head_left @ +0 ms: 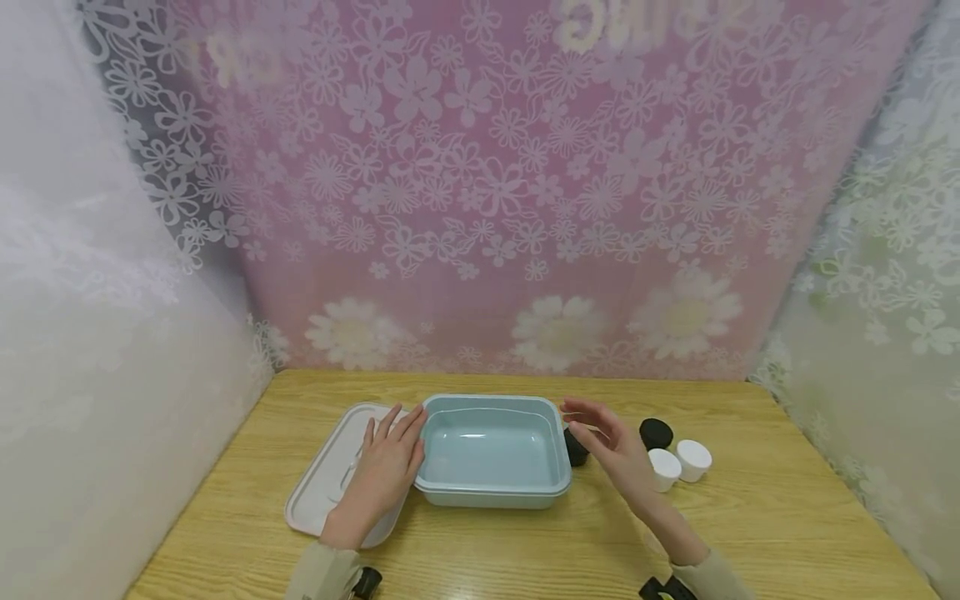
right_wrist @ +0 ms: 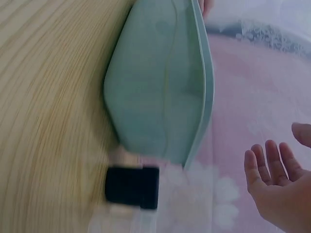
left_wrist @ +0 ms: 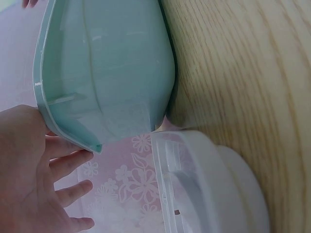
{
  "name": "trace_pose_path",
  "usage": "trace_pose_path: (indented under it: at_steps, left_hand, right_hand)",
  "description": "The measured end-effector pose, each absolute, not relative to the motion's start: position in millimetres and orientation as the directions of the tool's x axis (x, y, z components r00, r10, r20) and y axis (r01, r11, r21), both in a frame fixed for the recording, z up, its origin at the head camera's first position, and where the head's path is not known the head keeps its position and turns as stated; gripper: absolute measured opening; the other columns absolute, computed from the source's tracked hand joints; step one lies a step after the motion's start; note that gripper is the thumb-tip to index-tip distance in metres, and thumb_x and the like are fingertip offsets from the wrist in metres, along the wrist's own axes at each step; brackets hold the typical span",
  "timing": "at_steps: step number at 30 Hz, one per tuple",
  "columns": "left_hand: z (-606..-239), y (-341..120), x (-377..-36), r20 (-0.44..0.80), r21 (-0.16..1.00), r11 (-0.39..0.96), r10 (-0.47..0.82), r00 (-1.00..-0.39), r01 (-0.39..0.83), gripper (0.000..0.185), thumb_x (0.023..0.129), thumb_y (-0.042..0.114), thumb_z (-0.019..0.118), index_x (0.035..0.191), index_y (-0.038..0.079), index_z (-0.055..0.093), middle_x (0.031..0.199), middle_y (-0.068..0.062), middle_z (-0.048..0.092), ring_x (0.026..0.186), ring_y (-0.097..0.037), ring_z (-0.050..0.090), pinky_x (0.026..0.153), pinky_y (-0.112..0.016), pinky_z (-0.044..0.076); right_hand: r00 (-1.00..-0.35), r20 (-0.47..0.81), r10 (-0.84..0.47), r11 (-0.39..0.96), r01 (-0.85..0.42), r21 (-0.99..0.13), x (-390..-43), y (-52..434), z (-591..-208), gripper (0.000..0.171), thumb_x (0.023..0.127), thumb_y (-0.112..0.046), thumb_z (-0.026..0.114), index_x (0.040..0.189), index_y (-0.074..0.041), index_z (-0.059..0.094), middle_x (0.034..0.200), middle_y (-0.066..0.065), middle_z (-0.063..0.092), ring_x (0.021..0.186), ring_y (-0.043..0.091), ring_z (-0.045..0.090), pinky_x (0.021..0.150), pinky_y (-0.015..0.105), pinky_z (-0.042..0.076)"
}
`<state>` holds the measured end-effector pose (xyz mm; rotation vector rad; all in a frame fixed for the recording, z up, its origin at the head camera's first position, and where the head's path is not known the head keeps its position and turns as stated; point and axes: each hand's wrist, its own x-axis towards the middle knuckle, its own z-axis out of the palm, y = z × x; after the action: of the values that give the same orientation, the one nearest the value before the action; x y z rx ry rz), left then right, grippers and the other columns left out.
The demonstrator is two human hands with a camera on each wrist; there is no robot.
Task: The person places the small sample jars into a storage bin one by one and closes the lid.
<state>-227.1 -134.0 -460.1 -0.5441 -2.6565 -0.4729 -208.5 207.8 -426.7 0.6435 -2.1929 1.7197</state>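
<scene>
A light blue rectangular plastic container (head_left: pixel 491 454) stands with its inside showing in the head view. My left hand (head_left: pixel 386 467) touches its left rim, fingers mostly straight and spread, as the left wrist view also shows. Beneath that hand lies a pale lid (head_left: pixel 318 492) with a clear handle, partly hidden. My right hand (head_left: pixel 618 458) hovers off the container's right side, its fingers loosely bent around nothing. Near it, a small black-topped jar (right_wrist: pixel 132 187) sits beside the container, partly covered by the hand in the head view.
On the right stand another black-topped jar (head_left: pixel 656 433) and two white-topped ones, the nearer white jar (head_left: pixel 664 471) beside the farther white jar (head_left: pixel 694 461). A floral curtain (head_left: pixel 487 208) hangs behind the wooden table (head_left: pixel 510 554), with pale sheets at both sides.
</scene>
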Motion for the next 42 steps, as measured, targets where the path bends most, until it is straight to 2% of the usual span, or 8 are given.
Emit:
trace_pose_path:
  at_steps: [2,9,14,21,26,29,37,42]
  left_hand:
    - [-460.0,-134.2,-226.7,0.431,0.247,0.868,0.301,-0.851,0.432,0.043,0.103,0.017,0.058,0.144,0.003,0.056,0.148,-0.011,0.055,0.143,-0.041,0.040,0.111,-0.072,0.028]
    - [-460.0,-133.8,-226.1,0.434,0.265,0.861,0.296,-0.851,0.434,0.043,0.103,0.015,0.057,0.144,0.003,0.056,0.148,-0.011,0.055,0.143,-0.041,0.039,0.111,-0.072,0.027]
    - [-461.6,-132.5,-226.7,0.433,0.272,0.856,0.299,-0.850,0.439,0.043,0.103,0.015,0.057,0.145,0.003,0.056,0.149,-0.010,0.054,0.144,-0.041,0.039,0.112,-0.072,0.026]
    - [-460.6,-133.2,-226.6,0.430,0.266,0.857,0.305,-0.850,0.442,0.043,0.103,0.014,0.058,0.145,0.002,0.055,0.149,-0.011,0.054,0.144,-0.041,0.038,0.111,-0.072,0.027]
    - [-460.9,-133.1,-226.3,0.437,0.271,0.852,0.306,-0.846,0.448,0.043,0.103,0.014,0.058,0.144,0.002,0.056,0.148,-0.012,0.055,0.144,-0.041,0.038,0.111,-0.073,0.026]
    - [-461.6,-133.7,-225.9,0.443,0.273,0.850,0.304,-0.843,0.450,0.043,0.102,0.014,0.059,0.144,0.003,0.056,0.148,-0.012,0.055,0.143,-0.042,0.039,0.111,-0.073,0.027]
    - [-463.8,-133.8,-227.8,0.452,0.269,0.847,0.309,-0.837,0.459,0.044,0.102,0.014,0.058,0.144,0.003,0.056,0.148,-0.011,0.055,0.143,-0.042,0.039,0.111,-0.073,0.027]
    - [-463.0,-134.0,-227.1,0.449,0.273,0.848,0.305,-0.840,0.454,0.044,0.103,0.014,0.059,0.145,0.003,0.056,0.148,-0.011,0.055,0.143,-0.042,0.039,0.111,-0.073,0.026]
  right_hand:
    - [-0.863,0.472,-0.179,0.208,-0.503,-0.839,-204.4,223.7,-426.1,0.037,0.101,-0.001,0.058,0.137,0.005,0.056,0.133,0.023,0.061,0.117,0.008,0.062,0.094,0.017,0.051]
    - [-0.886,0.392,-0.249,0.295,-0.455,-0.840,-192.6,279.4,-427.3,0.040,0.101,-0.002,0.060,0.140,-0.002,0.056,0.131,-0.002,0.064,0.118,0.007,0.061,0.092,0.017,0.052]
    - [-0.904,0.322,-0.282,0.331,-0.407,-0.852,-179.3,311.7,-438.3,0.038,0.100,-0.001,0.060,0.138,0.001,0.055,0.126,-0.011,0.064,0.115,0.005,0.063,0.089,0.018,0.054]
    - [-0.904,0.219,-0.368,0.384,-0.362,-0.849,-163.5,343.1,-453.5,0.043,0.097,0.000,0.065,0.137,0.009,0.053,0.130,-0.005,0.063,0.116,0.005,0.062,0.091,0.021,0.054]
    - [-0.846,0.178,-0.503,0.351,-0.388,-0.852,-158.7,358.6,-462.3,0.049,0.094,0.002,0.067,0.138,0.013,0.049,0.134,-0.017,0.060,0.119,0.000,0.059,0.092,0.021,0.054]
    - [-0.813,0.157,-0.560,0.305,-0.378,-0.874,-158.8,362.9,-467.3,0.051,0.094,0.005,0.067,0.139,0.016,0.045,0.138,-0.015,0.058,0.122,-0.003,0.056,0.093,0.019,0.052]
    - [-0.803,0.132,-0.581,0.276,-0.347,-0.896,-159.4,363.5,-476.2,0.050,0.093,0.003,0.068,0.137,0.013,0.047,0.137,-0.011,0.059,0.119,-0.001,0.057,0.091,0.019,0.053]
    - [-0.857,0.126,-0.500,0.358,-0.338,-0.870,-160.4,357.3,-471.8,0.048,0.093,-0.003,0.070,0.134,0.012,0.051,0.133,-0.010,0.060,0.114,-0.003,0.058,0.085,0.022,0.056]
